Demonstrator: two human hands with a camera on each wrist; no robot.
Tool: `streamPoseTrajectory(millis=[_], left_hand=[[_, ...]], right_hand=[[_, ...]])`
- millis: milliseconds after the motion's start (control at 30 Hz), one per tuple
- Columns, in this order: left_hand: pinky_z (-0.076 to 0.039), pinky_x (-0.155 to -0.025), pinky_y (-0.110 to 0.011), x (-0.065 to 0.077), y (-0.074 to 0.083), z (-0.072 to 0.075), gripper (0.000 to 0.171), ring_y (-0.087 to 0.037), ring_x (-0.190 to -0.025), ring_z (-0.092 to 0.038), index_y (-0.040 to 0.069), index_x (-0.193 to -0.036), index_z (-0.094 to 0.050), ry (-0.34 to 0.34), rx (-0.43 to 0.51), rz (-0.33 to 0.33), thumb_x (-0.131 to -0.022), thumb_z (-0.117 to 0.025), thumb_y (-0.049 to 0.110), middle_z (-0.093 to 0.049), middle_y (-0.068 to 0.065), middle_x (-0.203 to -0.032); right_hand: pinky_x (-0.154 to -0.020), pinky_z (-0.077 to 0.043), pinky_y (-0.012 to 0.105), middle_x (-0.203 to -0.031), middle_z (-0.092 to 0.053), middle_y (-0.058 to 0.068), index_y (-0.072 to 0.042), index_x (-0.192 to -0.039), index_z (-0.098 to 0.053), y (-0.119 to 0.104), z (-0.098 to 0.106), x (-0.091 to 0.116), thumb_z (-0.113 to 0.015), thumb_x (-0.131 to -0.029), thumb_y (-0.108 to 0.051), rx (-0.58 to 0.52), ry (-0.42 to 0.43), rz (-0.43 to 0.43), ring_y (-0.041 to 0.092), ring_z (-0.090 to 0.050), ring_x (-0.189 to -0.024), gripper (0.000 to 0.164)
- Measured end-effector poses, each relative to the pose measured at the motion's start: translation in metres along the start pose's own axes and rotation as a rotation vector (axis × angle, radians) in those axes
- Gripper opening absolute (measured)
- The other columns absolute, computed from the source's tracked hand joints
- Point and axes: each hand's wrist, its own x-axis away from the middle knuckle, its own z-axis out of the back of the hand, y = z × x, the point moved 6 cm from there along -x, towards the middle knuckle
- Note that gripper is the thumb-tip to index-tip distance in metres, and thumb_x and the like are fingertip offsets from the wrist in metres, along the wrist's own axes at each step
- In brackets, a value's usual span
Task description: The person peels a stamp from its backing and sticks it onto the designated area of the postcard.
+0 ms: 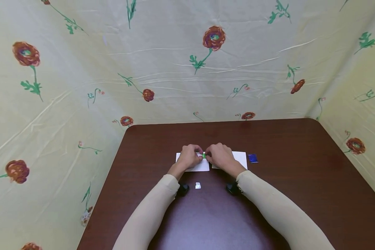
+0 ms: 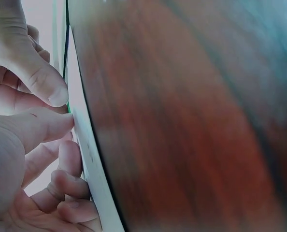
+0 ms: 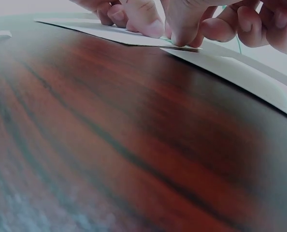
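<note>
Two white paper cards lie side by side on the brown table, a left card [image 1: 201, 167] and a right card [image 1: 240, 158]. Over the left card's inner edge, a small green piece [image 1: 204, 156] shows between the fingertips of both hands. My left hand [image 1: 189, 156] pinches it from the left with bent fingers. From the other side my right hand [image 1: 221, 155] pinches it too, its wrist above the right card. In the left wrist view the thumb tips almost meet, and only a sliver of green shows. Fingers hide most of the piece.
A small blue square packet [image 1: 252, 158] lies right of the right card. Nearer me is a little white scrap [image 1: 198, 185]. The brown table [image 1: 268, 139] backs onto a flower-printed sheet [image 1: 175, 62]. Dark wrist devices sit under both sleeves.
</note>
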Motion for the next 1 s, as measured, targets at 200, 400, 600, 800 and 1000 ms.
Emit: streamPoseTrajectory(millis=[200,400,600,800,1000], left_hand=[[-0.045,-0.065,-0.029,0.0,-0.001,0.0,0.01,-0.021,-0.084,-0.056,0.019,-0.094,-0.075,-0.015,-0.008,0.0,-0.084,-0.075,0.019,-0.066,0.001,-0.08],[-0.046,-0.063,-0.031,0.002,0.003,0.004,0.014,-0.024,-0.084,-0.056,0.016,-0.098,-0.075,-0.024,-0.053,-0.014,-0.084,-0.076,0.018,-0.067,-0.002,-0.085],[-0.047,-0.062,-0.029,0.007,0.008,0.007,0.019,-0.016,-0.072,-0.059,0.013,-0.101,-0.072,-0.04,-0.108,-0.072,-0.084,-0.078,0.018,-0.064,0.001,-0.077],[-0.048,-0.061,-0.032,0.011,0.016,0.018,0.019,-0.014,-0.073,-0.059,0.017,-0.101,-0.072,0.054,-0.172,-0.118,-0.084,-0.075,0.024,-0.066,0.002,-0.084],[-0.055,-0.075,-0.036,0.014,0.032,0.029,0.028,-0.016,-0.09,-0.064,0.017,-0.113,-0.072,0.078,-0.204,-0.167,-0.087,-0.073,0.027,-0.07,0.001,-0.102]], right_hand=[[-0.056,-0.049,0.036,-0.095,-0.077,-0.007,-0.029,-0.098,-0.081,0.006,-0.002,0.002,-0.077,-0.087,-0.031,-0.094,0.01,-0.04,0.018,-0.066,-0.077,0.012],[-0.053,-0.046,0.034,-0.099,-0.077,-0.003,-0.028,-0.103,-0.081,0.002,-0.001,0.003,-0.076,-0.088,-0.03,-0.088,-0.01,-0.035,0.016,-0.062,-0.073,0.016],[-0.051,-0.043,0.033,-0.093,-0.075,-0.005,-0.026,-0.108,-0.079,0.001,0.002,0.003,-0.074,-0.088,-0.025,-0.087,-0.003,-0.021,0.016,-0.057,-0.069,0.021],[-0.057,-0.05,0.032,-0.098,-0.076,-0.001,-0.022,-0.108,-0.08,0.006,0.023,0.008,-0.074,-0.089,-0.024,-0.132,0.057,0.01,0.015,-0.061,-0.073,0.02],[-0.065,-0.055,0.034,-0.098,-0.076,0.0,-0.018,-0.109,-0.079,0.025,0.056,0.016,-0.074,-0.09,-0.028,-0.126,0.077,-0.003,0.015,-0.064,-0.076,0.021]])
